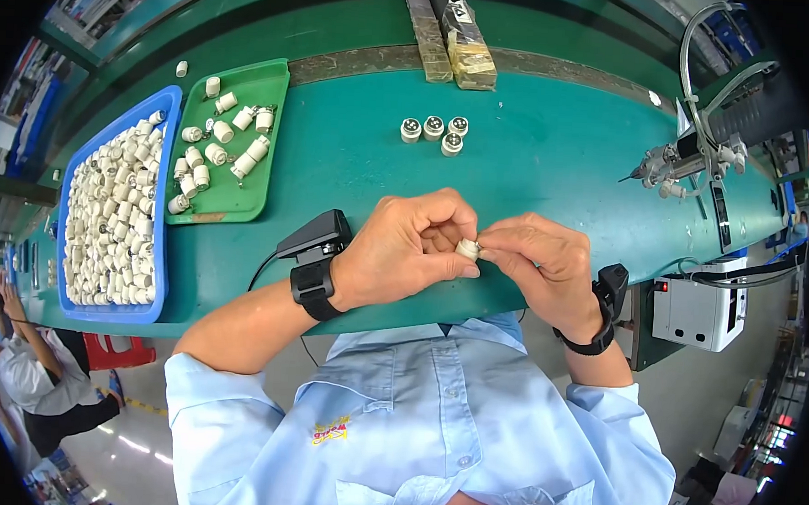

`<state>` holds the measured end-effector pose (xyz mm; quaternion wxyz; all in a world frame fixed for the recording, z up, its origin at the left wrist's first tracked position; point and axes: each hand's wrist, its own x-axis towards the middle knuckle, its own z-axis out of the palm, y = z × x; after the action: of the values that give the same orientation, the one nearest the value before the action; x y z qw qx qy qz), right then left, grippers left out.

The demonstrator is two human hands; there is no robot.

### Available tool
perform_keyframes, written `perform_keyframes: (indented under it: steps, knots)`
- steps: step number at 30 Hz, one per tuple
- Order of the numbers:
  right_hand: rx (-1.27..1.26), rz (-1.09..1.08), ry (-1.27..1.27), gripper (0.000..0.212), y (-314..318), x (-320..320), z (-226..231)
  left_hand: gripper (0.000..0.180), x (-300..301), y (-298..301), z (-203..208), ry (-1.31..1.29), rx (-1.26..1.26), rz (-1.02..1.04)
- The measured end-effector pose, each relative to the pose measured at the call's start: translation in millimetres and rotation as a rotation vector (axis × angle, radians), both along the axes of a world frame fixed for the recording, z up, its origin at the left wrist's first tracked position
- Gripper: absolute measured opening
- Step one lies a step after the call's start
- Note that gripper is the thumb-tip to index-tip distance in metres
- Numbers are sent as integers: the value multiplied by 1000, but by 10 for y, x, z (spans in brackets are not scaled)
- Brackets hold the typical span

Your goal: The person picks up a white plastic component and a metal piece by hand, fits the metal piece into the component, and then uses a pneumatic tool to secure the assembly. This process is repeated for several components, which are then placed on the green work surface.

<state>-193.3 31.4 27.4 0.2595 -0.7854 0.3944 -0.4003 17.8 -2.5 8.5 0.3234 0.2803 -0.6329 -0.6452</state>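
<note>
A small white cylindrical lamp holder [467,248], apparently ceramic, is held just over the near part of the green table. My left hand [403,245] is closed round it, thumb and fingers gripping its side. The fingertips of my right hand [547,260] are pinched together at its right end; a small metal bit seems to show there, too small to make out. Beyond my hands, several similar lamp holders [434,126] stand upright in a small group, their dark metal-dotted ends facing up.
To the left, a blue tray [163,276] is heaped with white lamp holders, beside a green tray [254,199] holding several more. Wrapped bars [469,68] lie at the far edge. A machine with a pointed tip [637,173] juts in from the right, above a white control box [694,313].
</note>
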Motion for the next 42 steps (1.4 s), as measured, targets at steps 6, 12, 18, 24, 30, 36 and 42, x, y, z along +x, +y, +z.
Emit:
perform_keyframes:
  steps: [6, 12, 18, 24, 30, 36, 42]
  knots:
    - [-24, 37, 69, 17, -47, 4, 44, 27, 4, -19, -3, -20, 23, -16]
    - [-31, 51, 110, 19, -75, -2, 66, 28, -7, -27, -32, 6, 38, -4]
    - [-61, 107, 179, 17, -92, 10, 121, 31, -5, -14, 1, -39, 67, -36]
    - [5, 131, 190, 16, -133, 2, 133, 29, -13, -6, -35, -49, -52, 17]
    - [281, 62, 80, 14, -184, 30, 154, 27, -41, -17, -74, -43, -296, 96]
    - [305, -22, -23, 19, -117, 93, 177, 19, -29, 13, -35, -136, -566, 113]
    - [129, -106, 27, 19, -3, 79, -77, 11, -27, -50, -72, -269, -824, 71]
